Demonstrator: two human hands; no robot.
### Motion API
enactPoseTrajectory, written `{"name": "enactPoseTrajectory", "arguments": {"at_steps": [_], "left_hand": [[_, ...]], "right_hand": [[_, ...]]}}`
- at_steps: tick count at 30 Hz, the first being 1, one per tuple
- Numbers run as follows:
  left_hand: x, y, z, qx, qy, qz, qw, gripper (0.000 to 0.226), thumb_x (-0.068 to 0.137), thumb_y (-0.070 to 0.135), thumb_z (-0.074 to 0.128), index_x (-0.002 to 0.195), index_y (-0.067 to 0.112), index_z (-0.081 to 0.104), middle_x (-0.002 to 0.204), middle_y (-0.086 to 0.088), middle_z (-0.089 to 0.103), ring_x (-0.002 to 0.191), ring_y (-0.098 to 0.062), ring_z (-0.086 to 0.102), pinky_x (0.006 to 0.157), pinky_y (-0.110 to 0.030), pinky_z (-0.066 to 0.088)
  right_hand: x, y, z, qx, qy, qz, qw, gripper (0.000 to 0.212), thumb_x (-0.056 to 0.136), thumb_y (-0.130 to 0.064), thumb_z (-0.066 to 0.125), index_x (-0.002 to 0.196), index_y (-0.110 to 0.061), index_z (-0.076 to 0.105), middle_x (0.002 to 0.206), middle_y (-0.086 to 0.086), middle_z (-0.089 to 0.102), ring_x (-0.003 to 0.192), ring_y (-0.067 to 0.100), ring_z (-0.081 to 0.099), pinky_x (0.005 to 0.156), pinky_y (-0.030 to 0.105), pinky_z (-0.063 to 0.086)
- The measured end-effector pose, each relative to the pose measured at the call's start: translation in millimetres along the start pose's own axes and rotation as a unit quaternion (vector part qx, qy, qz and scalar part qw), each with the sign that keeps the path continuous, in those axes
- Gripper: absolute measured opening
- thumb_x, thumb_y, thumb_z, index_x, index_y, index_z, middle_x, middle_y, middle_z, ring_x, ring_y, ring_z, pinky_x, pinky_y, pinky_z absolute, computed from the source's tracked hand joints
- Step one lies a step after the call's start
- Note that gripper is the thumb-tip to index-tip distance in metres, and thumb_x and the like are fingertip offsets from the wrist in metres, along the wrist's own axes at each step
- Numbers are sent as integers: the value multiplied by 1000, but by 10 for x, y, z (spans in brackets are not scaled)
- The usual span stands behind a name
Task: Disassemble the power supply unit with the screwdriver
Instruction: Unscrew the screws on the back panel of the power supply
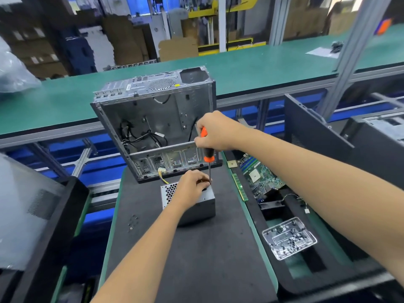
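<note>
Matt metal power supply unit (201, 204), seemingly

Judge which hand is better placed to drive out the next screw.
Right hand: it grips the screwdriver upright, tip at the power supply unit top. Left hand steadies it.

A long green-topped workbench (262, 62) runs across the room on a grey metal frame. Beyond the workbench stand stacked cardboard boxes (122, 40) and a yellow metal rack (209, 9), under cool bluish light. At its right end a grey aluminium post (352, 55) rises, tilted in the wide-angle view. Below its front edge sit blue bins (102, 147).
</note>
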State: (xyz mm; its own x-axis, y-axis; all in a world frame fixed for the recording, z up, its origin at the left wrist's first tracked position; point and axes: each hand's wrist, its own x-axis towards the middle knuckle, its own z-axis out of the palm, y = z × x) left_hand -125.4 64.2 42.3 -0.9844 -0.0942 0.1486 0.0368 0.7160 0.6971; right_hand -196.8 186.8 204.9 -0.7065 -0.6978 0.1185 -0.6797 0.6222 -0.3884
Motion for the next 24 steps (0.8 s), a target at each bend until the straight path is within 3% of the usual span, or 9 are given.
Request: {"name": "enactPoseTrajectory", "arguments": {"at_steps": [5, 10, 14, 18, 24], "left_hand": [[-24, -59, -30, 9, 14, -4, 1000, 6, 83, 7, 69, 87, 7, 74, 83, 10, 59, 91, -14, 54, 85, -26, 42], [-20, -114, -14, 8, 15, -5, 1000, 6, 82, 7, 69, 80, 11, 74, 83, 9, 61, 90, -11, 53, 81, -18, 38], [-6, -114, 6, 1, 25, -5, 1000, 7, 81, 5, 69, 78, 9, 73, 81, 9, 60, 86, -12, 56, 81, -21, 43], [0, -117, 27, -26, 31, -12, 999, 7, 83, 3, 68, 78, 7, 73, 80, 11, 59, 78, -5, 57, 75, -9, 43], [16, -135, 45, 27, 22, 19, 999, 6, 82, 10, 69, 80, 13, 73, 83, 12, 58, 80, -6, 56, 83, -32, 47]], "right_hand": [[47, -5, 77, 8, 7, -4, 1000, 26, 85, -28, 63, 79, -2, 63, 64, 4, 53, 51, 17, 44, 47, 26, 35], [90, -11, 143, 4, 2, -9, 1000, 26, 84, -27, 61, 81, -1, 64, 74, 12, 59, 58, 23, 44, 47, 25, 33], [115, -15, 126, -2, -2, -13, 1000, 27, 84, -28, 62, 80, -1, 64, 72, 11, 59, 59, 23, 45, 48, 26, 35], [129, -15, 103, -6, -5, -15, 1000, 26, 84, -29, 61, 77, -3, 62, 71, 10, 58, 63, 24, 47, 53, 28, 39], [127, -28, 93, -20, -35, -9, 999, 29, 87, -30, 61, 83, -2, 63, 73, 11, 62, 50, 20, 49, 46, 25, 38]]}}
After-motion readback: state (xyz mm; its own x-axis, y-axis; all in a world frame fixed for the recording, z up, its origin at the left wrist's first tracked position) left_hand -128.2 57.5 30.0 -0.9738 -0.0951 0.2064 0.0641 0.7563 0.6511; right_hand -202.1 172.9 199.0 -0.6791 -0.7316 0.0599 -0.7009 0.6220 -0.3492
